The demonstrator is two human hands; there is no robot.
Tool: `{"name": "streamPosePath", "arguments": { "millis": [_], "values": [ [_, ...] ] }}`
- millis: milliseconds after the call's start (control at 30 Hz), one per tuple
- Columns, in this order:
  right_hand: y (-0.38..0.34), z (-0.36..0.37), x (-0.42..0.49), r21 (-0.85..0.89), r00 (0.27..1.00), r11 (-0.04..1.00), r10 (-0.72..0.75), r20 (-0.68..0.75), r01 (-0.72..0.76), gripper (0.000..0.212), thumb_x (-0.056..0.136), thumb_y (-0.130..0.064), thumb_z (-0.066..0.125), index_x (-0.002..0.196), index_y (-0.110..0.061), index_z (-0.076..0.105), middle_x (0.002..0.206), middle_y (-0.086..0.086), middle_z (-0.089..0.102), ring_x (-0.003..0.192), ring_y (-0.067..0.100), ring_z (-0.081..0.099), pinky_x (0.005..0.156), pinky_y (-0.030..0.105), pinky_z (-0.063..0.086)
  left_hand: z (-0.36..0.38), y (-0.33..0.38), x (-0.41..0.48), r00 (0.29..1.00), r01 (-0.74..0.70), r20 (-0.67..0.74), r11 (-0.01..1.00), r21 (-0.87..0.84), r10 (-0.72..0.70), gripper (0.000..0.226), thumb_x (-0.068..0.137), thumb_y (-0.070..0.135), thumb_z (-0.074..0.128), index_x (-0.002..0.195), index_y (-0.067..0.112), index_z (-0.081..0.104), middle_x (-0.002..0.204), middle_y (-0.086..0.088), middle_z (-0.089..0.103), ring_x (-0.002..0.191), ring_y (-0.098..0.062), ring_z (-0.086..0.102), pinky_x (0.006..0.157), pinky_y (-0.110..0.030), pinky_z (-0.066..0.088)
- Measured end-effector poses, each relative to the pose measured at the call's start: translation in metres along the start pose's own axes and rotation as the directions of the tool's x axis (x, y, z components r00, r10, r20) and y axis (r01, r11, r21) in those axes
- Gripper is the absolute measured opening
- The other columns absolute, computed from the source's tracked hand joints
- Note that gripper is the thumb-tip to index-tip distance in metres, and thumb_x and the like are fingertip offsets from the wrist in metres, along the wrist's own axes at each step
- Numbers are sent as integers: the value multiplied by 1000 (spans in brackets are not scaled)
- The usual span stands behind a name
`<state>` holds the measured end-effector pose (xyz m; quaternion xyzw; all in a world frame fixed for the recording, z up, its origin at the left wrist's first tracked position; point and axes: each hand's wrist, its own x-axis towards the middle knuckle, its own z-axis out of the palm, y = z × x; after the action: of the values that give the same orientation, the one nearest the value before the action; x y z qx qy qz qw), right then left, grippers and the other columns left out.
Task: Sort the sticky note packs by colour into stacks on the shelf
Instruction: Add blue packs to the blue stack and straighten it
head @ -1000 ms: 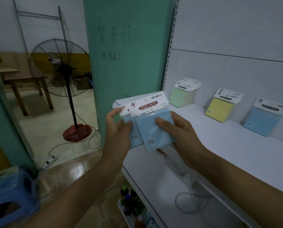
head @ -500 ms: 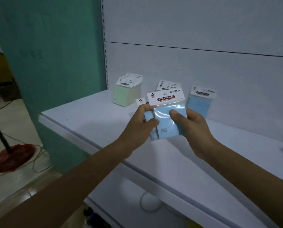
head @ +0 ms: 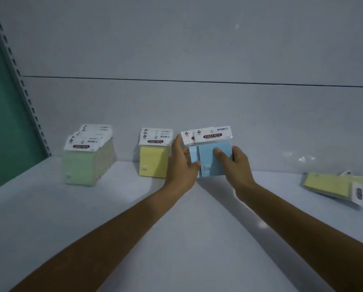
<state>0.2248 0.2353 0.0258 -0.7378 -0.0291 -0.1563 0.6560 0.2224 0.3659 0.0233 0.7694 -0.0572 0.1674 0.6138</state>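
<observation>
While the left hand (head: 183, 163) and the right hand (head: 237, 165) clamp the blue packs (head: 213, 165) between them, the packs stand upright low over the shelf (head: 176, 239), near its back panel (head: 197, 102). Whether their lower edge touches the shelf cannot be told. At least two packs show, one overlapping the other, with white header cards on top. The front card reads "STICKY NOTE". The left hand grips the left edge, with its thumb on the lower front corner and its fingers running up behind. The right hand grips the right edge, with its thumb pressed flat on the front face and its fingers wrapped round the back.

Just beyond the back of the left hand, almost touching it, the yellow stack (head: 153, 163) stands upright against the panel. Farther out on that side, well apart from the hand, is the green stack (head: 81, 167), a deeper row of upright packs. Past it rise a slotted post (head: 18, 81) and a teal wall (head: 1, 123). Well off to the outer side of the right hand, loose packs (head: 328, 186) lie flat on the shelf with a yellow one uppermost.
</observation>
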Motion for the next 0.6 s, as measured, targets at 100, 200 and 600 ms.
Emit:
{"name": "streamPosePath", "arguments": {
  "millis": [100,200,600],
  "values": [
    [18,10,4,-43,995,997,-73,-64,70,18,93,-28,56,103,-14,53,94,-3,62,81,1,62,59,10,47,1,-19,15,997,-71,-11,994,78,72,87,78,-10,63,145,19,17,134,-8,49,122,-22,52,93,-41,52],
    [30,9,6,-114,990,989,-107,-91,96,14,91,-29,58,98,-17,56,90,-11,62,79,-1,60,55,6,45,2,-32,19,992,-129,-5,990,63,130,85,78,-10,61,146,19,19,138,-8,41,126,-20,46,95,-44,51],
    [49,3,14,-109,996,994,-33,-79,24,25,90,-16,54,110,-27,46,100,-19,54,92,2,57,57,7,49,6,-48,25,993,-104,-46,986,128,110,55,80,13,69,127,16,41,125,-1,48,115,-15,51,91,-35,52]
  ]
}}
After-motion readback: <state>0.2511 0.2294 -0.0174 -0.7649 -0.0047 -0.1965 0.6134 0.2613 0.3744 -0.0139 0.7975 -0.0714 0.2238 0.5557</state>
